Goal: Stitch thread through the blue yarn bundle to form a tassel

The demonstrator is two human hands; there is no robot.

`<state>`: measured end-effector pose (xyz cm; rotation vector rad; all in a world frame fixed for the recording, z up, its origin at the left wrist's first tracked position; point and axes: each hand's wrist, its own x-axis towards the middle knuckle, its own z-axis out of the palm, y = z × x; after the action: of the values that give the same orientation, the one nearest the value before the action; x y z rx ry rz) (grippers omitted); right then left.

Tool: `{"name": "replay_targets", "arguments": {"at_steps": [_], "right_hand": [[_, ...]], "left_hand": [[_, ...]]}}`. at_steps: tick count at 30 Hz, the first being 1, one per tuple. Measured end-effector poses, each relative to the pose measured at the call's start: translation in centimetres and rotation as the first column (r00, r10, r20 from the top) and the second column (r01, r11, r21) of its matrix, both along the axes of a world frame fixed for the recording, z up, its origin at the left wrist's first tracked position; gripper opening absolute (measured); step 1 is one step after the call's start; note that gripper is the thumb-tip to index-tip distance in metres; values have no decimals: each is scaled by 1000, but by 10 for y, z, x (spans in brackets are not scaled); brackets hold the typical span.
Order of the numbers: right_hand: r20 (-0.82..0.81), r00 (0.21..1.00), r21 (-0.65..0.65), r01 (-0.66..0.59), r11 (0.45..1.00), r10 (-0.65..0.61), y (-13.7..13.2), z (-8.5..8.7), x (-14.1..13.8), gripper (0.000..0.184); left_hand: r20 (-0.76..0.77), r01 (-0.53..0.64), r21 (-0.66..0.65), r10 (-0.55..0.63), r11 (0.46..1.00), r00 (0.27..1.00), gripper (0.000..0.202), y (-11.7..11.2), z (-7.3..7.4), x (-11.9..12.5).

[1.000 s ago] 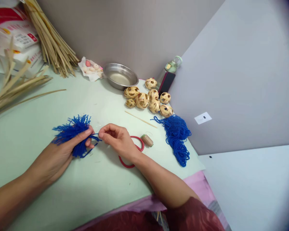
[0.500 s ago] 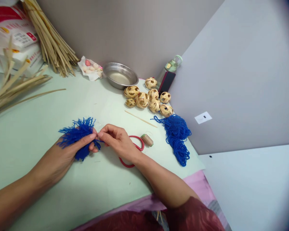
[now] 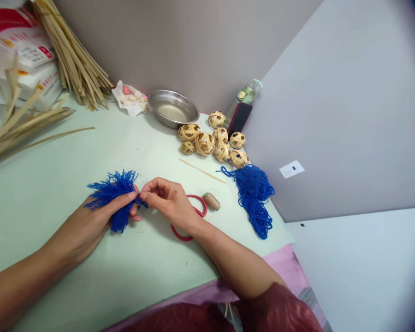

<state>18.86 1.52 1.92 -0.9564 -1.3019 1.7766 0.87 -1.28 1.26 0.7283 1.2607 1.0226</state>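
A frayed blue yarn tassel (image 3: pixel 115 190) is gripped between the thumb and fingers of my left hand (image 3: pixel 105 212), above the table. My right hand (image 3: pixel 168 200) pinches at the tassel's right end, thumb against forefinger, touching the left fingertips. What lies in that pinch is too small to make out. Scissors with red handles (image 3: pixel 198 205) lie partly under my right hand and wrist, their blades hidden. Just right of them rests a spool of tan thread (image 3: pixel 212 201), a loose end curling from it. A tangled skein of blue yarn (image 3: pixel 252 193) lies farther right.
Several woven strip balls (image 3: pixel 204 144) sit beyond my hands, near a metal bowl (image 3: pixel 173 109). A phone (image 3: pixel 240 119) leans on a green bottle (image 3: pixel 247 94) by the wall. Flat dried strips (image 3: pixel 27 127) spread at left, and a thin stick (image 3: pixel 202 170) lies mid-table.
The tassel has shifted slightly right and down in my left hand, and its strands lie a little differently. My right hand keeps its pinch in nearly the same place.
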Motion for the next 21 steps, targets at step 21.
{"name": "replay_targets", "arguments": {"at_steps": [21], "right_hand": [[173, 985, 40, -19, 999, 12, -4, -9, 2, 26]], "left_hand": [[177, 65, 0, -64, 998, 982, 31, 0, 9, -1]]}}
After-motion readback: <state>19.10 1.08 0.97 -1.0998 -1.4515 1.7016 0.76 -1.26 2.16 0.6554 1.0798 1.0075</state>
